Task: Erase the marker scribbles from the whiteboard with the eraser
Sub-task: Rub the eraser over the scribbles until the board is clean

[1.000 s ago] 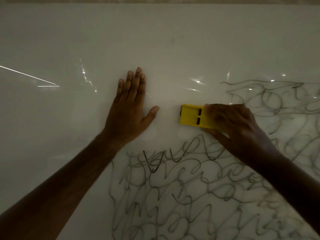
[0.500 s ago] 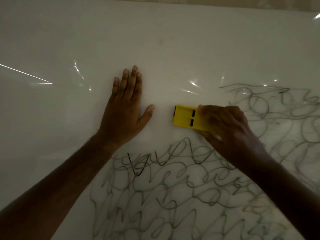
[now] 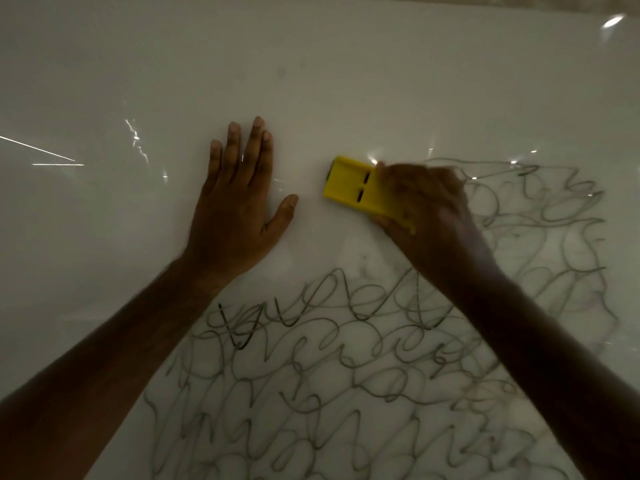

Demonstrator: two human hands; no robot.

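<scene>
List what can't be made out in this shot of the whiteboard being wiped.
- Eraser: head view, its near end and its wiping face are hidden by the right hand and its own body.
- Scribbles: cut off by the bottom edge, partly hidden under both forearms.
- Right hand: motion-blurred, finger placement unclear.
- Left hand covers the whiteboard beneath it.
</scene>
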